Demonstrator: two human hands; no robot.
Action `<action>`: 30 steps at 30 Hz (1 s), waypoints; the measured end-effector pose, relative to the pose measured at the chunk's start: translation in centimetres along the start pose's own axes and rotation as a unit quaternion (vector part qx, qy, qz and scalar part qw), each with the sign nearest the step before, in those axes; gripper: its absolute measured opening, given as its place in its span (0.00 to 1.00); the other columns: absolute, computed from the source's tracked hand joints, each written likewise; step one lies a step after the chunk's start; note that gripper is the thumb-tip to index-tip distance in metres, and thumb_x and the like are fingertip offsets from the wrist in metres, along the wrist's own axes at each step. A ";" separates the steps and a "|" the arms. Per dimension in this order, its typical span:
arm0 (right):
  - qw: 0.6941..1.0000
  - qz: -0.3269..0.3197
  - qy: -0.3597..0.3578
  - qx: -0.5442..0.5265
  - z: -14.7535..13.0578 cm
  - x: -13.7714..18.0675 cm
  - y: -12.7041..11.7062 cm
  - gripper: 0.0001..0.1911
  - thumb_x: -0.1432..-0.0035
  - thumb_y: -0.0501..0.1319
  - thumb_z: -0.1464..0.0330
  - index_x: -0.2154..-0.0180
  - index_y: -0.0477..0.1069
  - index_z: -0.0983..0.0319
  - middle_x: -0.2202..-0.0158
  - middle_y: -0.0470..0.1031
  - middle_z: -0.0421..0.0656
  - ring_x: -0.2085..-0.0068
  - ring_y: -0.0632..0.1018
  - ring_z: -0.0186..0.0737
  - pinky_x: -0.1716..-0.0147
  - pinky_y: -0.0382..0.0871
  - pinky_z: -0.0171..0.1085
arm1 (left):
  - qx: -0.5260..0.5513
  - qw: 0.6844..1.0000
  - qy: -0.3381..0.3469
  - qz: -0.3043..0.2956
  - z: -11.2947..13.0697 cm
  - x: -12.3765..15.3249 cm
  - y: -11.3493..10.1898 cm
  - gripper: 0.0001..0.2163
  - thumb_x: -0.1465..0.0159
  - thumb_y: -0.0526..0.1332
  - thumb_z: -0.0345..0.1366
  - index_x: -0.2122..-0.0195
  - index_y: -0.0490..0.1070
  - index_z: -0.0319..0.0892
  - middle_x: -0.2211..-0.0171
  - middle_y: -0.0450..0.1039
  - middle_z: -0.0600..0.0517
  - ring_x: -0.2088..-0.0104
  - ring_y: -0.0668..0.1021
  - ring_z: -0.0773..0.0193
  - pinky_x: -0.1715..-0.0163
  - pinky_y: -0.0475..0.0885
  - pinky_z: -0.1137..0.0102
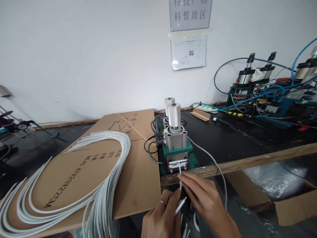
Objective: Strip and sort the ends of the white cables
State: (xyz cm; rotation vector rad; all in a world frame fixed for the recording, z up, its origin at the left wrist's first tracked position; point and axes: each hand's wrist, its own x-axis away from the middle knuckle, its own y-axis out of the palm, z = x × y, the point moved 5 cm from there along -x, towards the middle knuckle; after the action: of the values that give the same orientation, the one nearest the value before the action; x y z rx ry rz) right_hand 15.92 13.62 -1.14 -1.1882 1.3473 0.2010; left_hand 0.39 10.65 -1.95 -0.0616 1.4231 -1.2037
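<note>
A thin white cable (pixel 180 181) runs up from my fingers to the front slot of a small pneumatic press (pixel 175 140), which has knurled silver tops and a green plate. My right hand (pixel 204 195) pinches this cable just below the slot. Lower and to the left, my left hand (pixel 160 218), with a ring on one finger, is closed on the same cable. A second white cable end (pixel 180 205) pokes out of the left hand at a slant. Whether the cable tip sits fully inside the slot, I cannot tell.
A large bundle of white cables (pixel 119 165) curves over a flat cardboard sheet (pixel 141 185) on the left. More presses (pixel 245 77) with blue hoses stand at the right. An open carton (pixel 294 206) with clear plastic lies below the wooden bench edge (pixel 242 157).
</note>
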 end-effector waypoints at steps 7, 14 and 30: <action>1.000 -0.007 0.007 0.007 0.1 0.0 0.2 0.14 0.28 0.55 0.75 0.47 0.74 0.65 0.54 0.83 0.51 0.55 0.85 0.45 0.60 0.80 0.40 | 0.013 1.000 -0.006 -0.021 -0.3 0.1 0.3 0.13 0.27 0.53 0.32 0.46 0.71 0.45 0.61 0.81 0.50 0.69 0.86 0.64 0.70 0.80 0.75; 1.000 -0.014 0.009 -0.002 0.1 0.0 0.1 0.14 0.29 0.55 0.77 0.46 0.73 0.65 0.54 0.83 0.51 0.55 0.85 0.45 0.60 0.80 0.40 | 0.012 1.000 -0.004 -0.019 -0.2 -0.1 0.1 0.13 0.28 0.54 0.31 0.46 0.71 0.45 0.60 0.81 0.50 0.69 0.86 0.64 0.69 0.81 0.75; 1.000 -0.016 0.006 0.012 0.1 -0.1 -0.1 0.14 0.28 0.54 0.76 0.46 0.73 0.65 0.54 0.83 0.51 0.55 0.85 0.46 0.60 0.81 0.41 | 0.018 1.000 -0.002 -0.003 0.2 -0.4 0.0 0.12 0.28 0.54 0.30 0.47 0.71 0.45 0.61 0.82 0.50 0.69 0.86 0.65 0.69 0.79 0.78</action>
State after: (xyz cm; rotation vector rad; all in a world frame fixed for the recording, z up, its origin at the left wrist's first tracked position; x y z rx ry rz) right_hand 16.03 13.63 -1.02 -1.1927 1.3368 0.1540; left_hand 0.66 10.81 -1.64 -0.0430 1.3983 -1.2324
